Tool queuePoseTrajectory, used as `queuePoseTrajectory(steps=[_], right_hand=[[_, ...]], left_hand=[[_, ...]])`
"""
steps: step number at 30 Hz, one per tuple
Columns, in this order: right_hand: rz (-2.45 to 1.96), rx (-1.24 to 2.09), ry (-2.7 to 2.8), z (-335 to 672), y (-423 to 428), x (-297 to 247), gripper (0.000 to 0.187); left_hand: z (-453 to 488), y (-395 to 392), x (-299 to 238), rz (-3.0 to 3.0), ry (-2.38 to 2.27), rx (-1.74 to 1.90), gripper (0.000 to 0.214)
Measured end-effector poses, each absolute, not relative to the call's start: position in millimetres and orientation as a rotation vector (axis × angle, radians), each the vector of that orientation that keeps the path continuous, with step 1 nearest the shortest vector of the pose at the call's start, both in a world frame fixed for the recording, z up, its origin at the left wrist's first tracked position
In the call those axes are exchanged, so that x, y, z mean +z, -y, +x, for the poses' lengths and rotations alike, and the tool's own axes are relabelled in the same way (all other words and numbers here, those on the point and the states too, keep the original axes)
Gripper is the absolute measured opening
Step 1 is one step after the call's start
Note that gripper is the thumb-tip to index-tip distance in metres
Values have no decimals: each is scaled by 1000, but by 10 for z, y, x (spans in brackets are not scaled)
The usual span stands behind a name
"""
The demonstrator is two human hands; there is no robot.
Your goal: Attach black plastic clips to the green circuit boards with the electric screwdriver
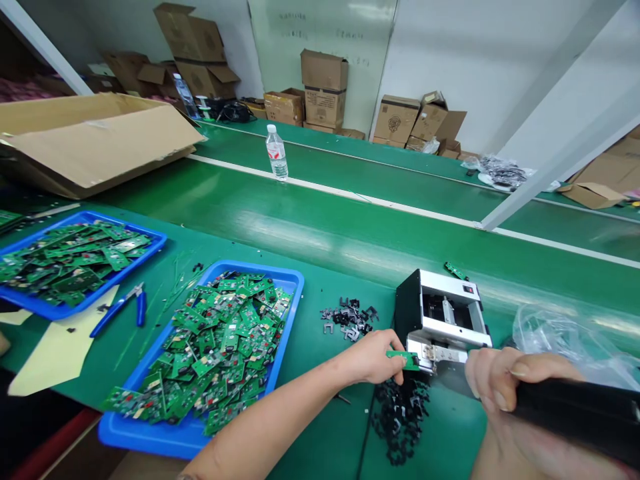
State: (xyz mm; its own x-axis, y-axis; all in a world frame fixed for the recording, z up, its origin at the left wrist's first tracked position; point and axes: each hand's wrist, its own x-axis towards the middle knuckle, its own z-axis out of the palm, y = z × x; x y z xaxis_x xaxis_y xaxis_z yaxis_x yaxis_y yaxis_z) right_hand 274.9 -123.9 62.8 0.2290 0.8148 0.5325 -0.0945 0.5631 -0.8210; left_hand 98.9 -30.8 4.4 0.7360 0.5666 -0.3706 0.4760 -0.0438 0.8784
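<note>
My left hand pinches a small green circuit board between thumb and fingers. The board's right end meets a metal fixture at the front of a black and silver machine. From the right, my right hand is closed round a thick black handle of a tool. A grey, blurred front part of this tool points at the fixture; its exact kind I cannot make out. Small black clip-like parts lie below my left hand, and more black parts lie above it.
Two blue trays, a near one and a left one, hold heaps of circuit boards. Blue-handled pliers lie between them. A clear plastic bag is right of the machine. A water bottle and large carton stand farther back.
</note>
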Motion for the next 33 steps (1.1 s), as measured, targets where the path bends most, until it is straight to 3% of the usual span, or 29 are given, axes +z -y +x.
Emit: queuePoseTrajectory(steps=[6,12,18,26,33], right_hand=[[-746,740,1200,2685,1148,680,56],[-751,807,1191,2718,1174,618,81],[-666,788,1268,2560,1080,769,70],[-744,747,1201,2554,1112,740,81],[-712,766,1257,2486,1050,825,76]], left_hand=[[979,300,64,1670,-826,66,18],[987,316,38,1637,-840,63,19],[976,317,66,1652,-834,76,18],[988,327,47,1657,-856,88,15],[977,328,61,1658,-849,92,17]])
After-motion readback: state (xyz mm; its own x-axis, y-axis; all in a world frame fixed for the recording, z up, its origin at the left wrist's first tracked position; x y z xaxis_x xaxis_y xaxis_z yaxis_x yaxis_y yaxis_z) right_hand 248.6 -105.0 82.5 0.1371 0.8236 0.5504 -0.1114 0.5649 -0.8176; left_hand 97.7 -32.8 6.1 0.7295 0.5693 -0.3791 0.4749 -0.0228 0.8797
